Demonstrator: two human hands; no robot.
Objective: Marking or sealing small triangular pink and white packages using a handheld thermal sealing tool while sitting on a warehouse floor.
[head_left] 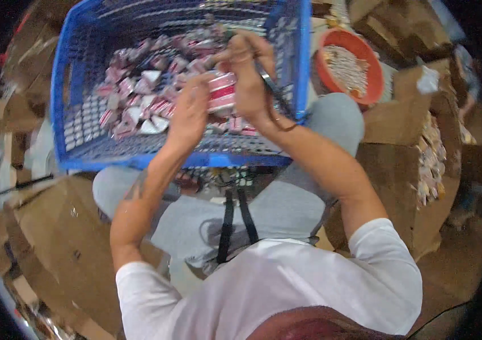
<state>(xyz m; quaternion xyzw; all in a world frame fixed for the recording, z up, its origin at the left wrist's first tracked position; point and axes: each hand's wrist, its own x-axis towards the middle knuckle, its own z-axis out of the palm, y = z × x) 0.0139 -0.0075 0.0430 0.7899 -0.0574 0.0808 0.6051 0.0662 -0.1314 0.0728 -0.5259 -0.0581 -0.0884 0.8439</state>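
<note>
Between my two hands, over a blue plastic crate (181,160), is a pink-and-white striped block (222,92) that looks like a toy cake slice. The fingers of my left hand (191,107) close against its left side. My right hand (248,73) grips it from the right, with its fingers curled and partly blurred. A dark band-like thing lies along my right wrist; I cannot make out whether it is worn or held. Below and around my hands, many similar pink-and-white wedge-shaped pieces (151,78) lie heaped loosely on the crate's floor.
The crate stands against my knees. To its right is a round orange basin (322,67) with small pale pieces inside. An open cardboard box (391,164) at the right contains packed pale-and-yellow items (431,161). More flattened cardboard (74,226) lies at the left.
</note>
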